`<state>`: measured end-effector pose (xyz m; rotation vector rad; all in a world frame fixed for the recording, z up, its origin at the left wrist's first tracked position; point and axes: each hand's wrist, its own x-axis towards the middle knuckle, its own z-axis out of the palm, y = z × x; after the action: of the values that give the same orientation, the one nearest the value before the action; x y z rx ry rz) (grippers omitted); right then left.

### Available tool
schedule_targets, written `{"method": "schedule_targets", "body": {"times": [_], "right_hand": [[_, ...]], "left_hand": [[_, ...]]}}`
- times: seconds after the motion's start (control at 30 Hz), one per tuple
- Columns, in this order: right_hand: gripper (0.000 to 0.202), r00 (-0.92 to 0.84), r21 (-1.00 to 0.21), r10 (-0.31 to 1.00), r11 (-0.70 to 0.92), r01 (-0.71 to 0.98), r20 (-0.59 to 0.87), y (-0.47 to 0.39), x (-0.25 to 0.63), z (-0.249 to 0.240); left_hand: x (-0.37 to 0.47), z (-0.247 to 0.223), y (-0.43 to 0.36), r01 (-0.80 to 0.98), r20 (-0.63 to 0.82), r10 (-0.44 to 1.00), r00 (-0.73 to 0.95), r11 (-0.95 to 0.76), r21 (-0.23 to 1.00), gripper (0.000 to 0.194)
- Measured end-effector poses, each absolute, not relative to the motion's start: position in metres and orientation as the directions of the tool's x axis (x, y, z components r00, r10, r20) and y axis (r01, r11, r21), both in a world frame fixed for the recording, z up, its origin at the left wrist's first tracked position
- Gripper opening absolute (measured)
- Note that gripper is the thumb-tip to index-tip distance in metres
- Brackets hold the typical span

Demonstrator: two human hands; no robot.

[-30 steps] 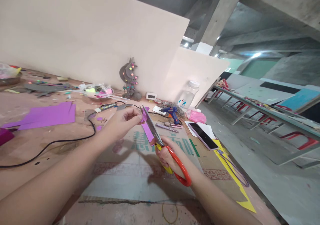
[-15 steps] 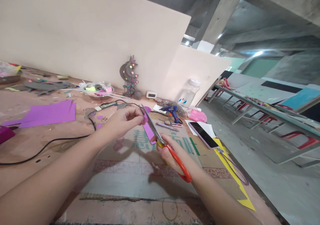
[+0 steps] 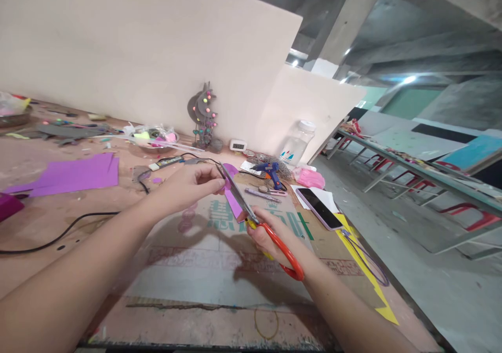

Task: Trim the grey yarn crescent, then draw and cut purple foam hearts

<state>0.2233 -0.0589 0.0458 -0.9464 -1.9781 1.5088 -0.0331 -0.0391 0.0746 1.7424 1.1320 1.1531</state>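
Observation:
My left hand (image 3: 198, 185) pinches a small piece of purple paper (image 3: 230, 171) between thumb and fingers. In my right hand (image 3: 270, 232) is a pair of scissors (image 3: 280, 251) with red and yellow handles, its blades pointing up and away to the left. Those blades lie across the purple paper, right beside my left fingertips. A purple strip (image 3: 234, 206) slants below the blades. Under both hands lies a flattened cardboard sheet (image 3: 184, 285) with green and red print.
Purple sheets (image 3: 80, 174) lie at left near a black cord (image 3: 78, 222). Behind are a bowl of craft bits (image 3: 155, 141), a grey decorated ornament (image 3: 204, 115), a small digital clock (image 3: 238, 145), a blue glue gun (image 3: 271, 172) and a clear bottle (image 3: 297, 144). A phone (image 3: 319, 208) rests at right.
The scissors and my right hand have shifted slightly right. My left thumb lies straighter along the purple paper. The camera view has tilted a little.

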Motion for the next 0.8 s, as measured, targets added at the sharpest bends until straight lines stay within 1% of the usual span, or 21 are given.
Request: {"method": "schedule_targets", "body": {"times": [0.17, 0.37, 0.63, 0.73, 0.8], "right_hand": [[0.073, -0.652, -0.962, 0.756, 0.131, 0.24, -0.06, -0.057, 0.223, 0.047], [0.076, -0.657, -0.948, 0.753, 0.173, 0.267, -0.048, -0.054, 0.223, 0.047], [0.074, -0.649, -0.952, 0.759, 0.16, 0.26, -0.05, -0.051, 0.221, 0.039], [0.07, -0.628, -0.939, 0.778, 0.196, 0.284, -0.027, -0.048, 0.219, 0.037], [0.063, -0.598, -0.91, 0.801, 0.237, 0.341, -0.016, -0.043, 0.222, 0.042]], "left_hand": [[-0.037, 0.072, -0.038, 0.304, 0.237, 0.952, 0.191, -0.287, 0.908, 0.026], [-0.04, 0.07, -0.037, 0.333, 0.157, 0.969, 0.193, -0.215, 0.918, 0.028], [-0.038, 0.073, -0.04, 0.353, 0.116, 0.973, 0.2, -0.182, 0.918, 0.031], [-0.046, 0.071, -0.035, 0.431, 0.082, 0.978, 0.191, -0.159, 0.889, 0.033], [-0.057, 0.063, -0.025, 0.549, 0.052, 0.988, 0.144, -0.123, 0.827, 0.033]]}}
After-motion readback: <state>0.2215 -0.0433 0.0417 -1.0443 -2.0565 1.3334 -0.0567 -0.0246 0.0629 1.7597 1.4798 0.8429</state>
